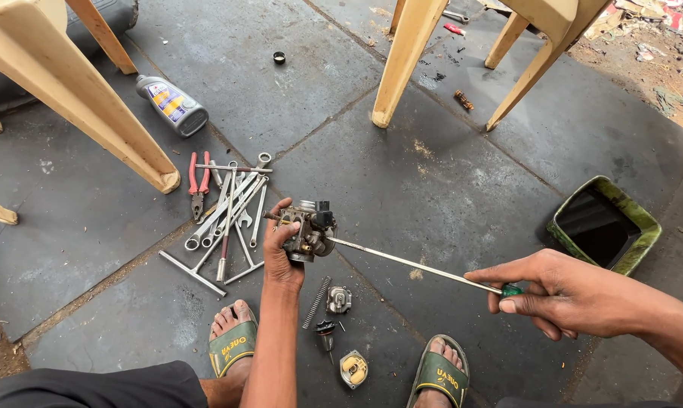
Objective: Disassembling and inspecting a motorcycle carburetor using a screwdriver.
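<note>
The left hand [281, 253] is clenched around a small metal carburettor [307, 230], holding it up above the dark stone floor [447, 181], fingers wrapped over its near side and thumb on top. The right hand [553, 291] grasps the green handle of a long screwdriver [417, 266], fingers closed on the handle with the thumb along it. The screwdriver's long axis runs nearly level across the view, slanting slightly upward from the handle at the right to its tip at the left; the tip points into the right side of the carburettor and touches it. All places below are told from the carburettor. Just left of it lies a heap of spanners and wrenches [232, 215], most with their long axes slanting from lower left to upper right, with red-handled pliers [198, 181] at the heap's far left edge. Just below it, between the person's two sandalled feet, lie a coil spring [316, 302], a small metal cover [339, 299], a dark plunger-like part [325, 330] and a round bowl-shaped part [353, 369]. Farther up and to the left a grey oil bottle [172, 104] lies on its side beside a cream plastic chair leg [84, 106]. Well to the right sits a green tray [604, 225] of dark liquid.
</note>
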